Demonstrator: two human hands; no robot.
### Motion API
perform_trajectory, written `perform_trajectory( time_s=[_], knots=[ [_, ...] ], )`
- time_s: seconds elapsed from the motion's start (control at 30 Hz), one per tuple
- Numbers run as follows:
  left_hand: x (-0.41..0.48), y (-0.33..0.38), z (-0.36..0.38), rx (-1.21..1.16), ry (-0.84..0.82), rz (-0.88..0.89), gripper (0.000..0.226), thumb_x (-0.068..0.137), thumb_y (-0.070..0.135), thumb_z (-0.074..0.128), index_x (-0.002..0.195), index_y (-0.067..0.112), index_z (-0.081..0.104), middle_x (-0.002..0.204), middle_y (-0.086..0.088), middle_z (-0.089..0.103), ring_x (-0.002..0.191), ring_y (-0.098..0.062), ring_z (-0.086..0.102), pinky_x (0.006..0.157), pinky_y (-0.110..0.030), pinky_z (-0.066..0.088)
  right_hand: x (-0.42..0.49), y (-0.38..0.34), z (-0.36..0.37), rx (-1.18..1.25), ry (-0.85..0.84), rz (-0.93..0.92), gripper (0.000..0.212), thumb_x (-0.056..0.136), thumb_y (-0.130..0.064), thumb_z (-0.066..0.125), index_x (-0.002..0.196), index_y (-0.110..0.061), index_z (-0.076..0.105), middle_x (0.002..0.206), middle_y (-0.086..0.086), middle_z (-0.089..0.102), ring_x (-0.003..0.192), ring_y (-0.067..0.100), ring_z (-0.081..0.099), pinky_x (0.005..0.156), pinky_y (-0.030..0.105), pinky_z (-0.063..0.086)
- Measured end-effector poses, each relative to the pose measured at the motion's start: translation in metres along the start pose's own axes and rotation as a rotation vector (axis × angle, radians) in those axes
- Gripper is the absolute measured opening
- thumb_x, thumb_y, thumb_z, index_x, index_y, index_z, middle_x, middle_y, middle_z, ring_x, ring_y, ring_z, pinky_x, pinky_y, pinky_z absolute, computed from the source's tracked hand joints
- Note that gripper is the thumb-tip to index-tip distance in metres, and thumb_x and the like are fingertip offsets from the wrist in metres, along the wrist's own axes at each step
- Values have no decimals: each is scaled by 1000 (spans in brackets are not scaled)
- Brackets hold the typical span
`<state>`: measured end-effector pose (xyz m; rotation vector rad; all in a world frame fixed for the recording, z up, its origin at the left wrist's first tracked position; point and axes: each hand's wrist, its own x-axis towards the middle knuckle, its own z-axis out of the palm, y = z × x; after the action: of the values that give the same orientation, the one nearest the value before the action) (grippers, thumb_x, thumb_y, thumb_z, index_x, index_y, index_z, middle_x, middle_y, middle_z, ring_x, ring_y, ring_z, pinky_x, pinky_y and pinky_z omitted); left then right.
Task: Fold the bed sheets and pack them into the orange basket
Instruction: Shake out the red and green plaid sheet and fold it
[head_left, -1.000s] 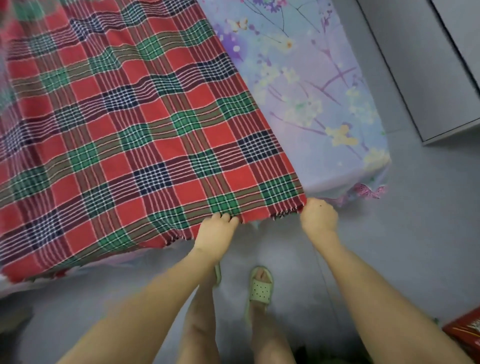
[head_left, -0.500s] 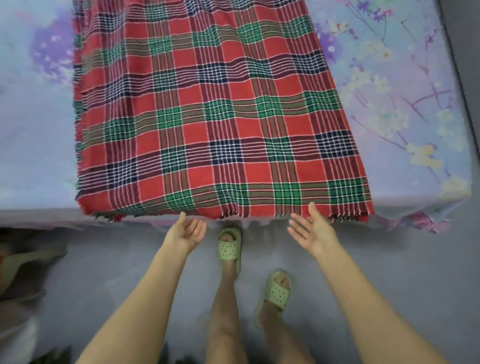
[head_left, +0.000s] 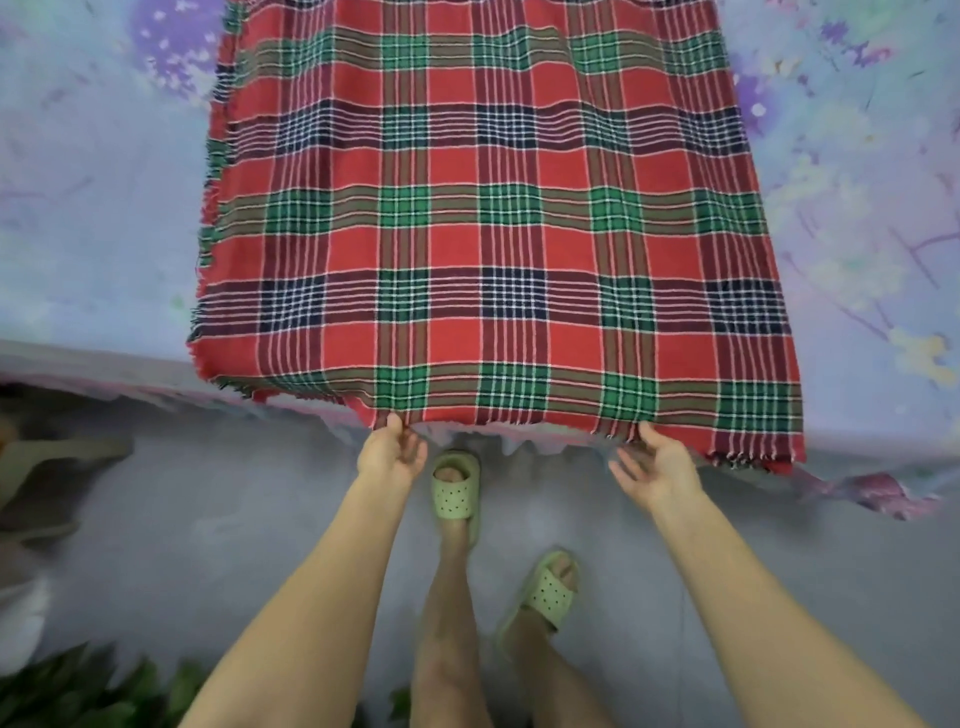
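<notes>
1. While we stand at the foot of the bed (head_left: 78, 291) in the head view, the red-and-green plaid sheet (head_left: 498, 234) lies spread flat on the floral bedcover, its near hem hanging just over the bed's edge. Our left hand (head_left: 390, 453) is loosely curled with its fingertips touching that hem; our right hand (head_left: 655, 467) is spread open, palm up, fingers just under the hem and gripping nothing.
2. We judge the main risk to be an uneven pick-up: both hands sit toward the middle of the hem, so the fringed right corner (head_left: 753, 457) and the left corner could sag and skew the fold.
3. We also think the overhanging hem could slide down to the floor (head_left: 208, 519) if we tug it toward us before we have a firm pinch.
4. As for edges, the sheet's left side is frayed and slightly wavy, the right side straight; bare bedcover shows on both sides, so there is room to fold across.
5. Near our feet the green slippers (head_left: 454, 488) stand on open floor; leafy greenery (head_left: 78, 691) lies at lower left and blurred items at far left.
6. We see no orange basket in this view.
</notes>
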<state>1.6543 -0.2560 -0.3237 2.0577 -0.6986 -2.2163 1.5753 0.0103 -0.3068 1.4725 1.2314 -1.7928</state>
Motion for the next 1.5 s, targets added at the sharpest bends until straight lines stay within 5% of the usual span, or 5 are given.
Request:
perform_trajectory(
  time_s=[0.17,0.67,0.83,1.03,1.5],
  knots=[
    [-1,9,-1,-302,-162,-126,10,93,20,55,95,10,52,110,-16,52,110,-32,50,95,-56,40,-4,2,20,277,-163,68,55,79,-15,69,128,-10,44,137,14,42,127,36,43,106,58,32],
    [-59,22,7,-424,-155,-123,16,94,18,56,98,3,61,112,-14,65,103,-30,62,90,-46,48,-81,-25,31,230,-105,-80,46,88,-8,65,130,-2,48,131,16,56,109,30,61,96,54,47],
    [-97,59,5,-228,128,121,40,85,-4,62,124,-4,52,108,-15,65,75,-24,66,52,-36,55,-123,-50,40,77,116,-163,43,87,-3,65,127,0,49,132,11,55,102,22,60,96,44,49],
    [-168,95,31,141,410,640,57,73,11,78,115,0,42,120,-15,55,102,-25,57,92,-37,47,-168,-71,58,116,303,-467,48,80,12,65,118,-5,41,110,8,52,93,18,54,90,29,47],
    [-259,208,63,1233,19,1150,38,69,-2,60,104,13,69,97,-5,70,91,-28,65,84,-37,53,-232,-166,104,-1257,-8,-1154,57,77,9,54,133,0,48,127,17,46,116,33,48,99,36,38]
  ],
)
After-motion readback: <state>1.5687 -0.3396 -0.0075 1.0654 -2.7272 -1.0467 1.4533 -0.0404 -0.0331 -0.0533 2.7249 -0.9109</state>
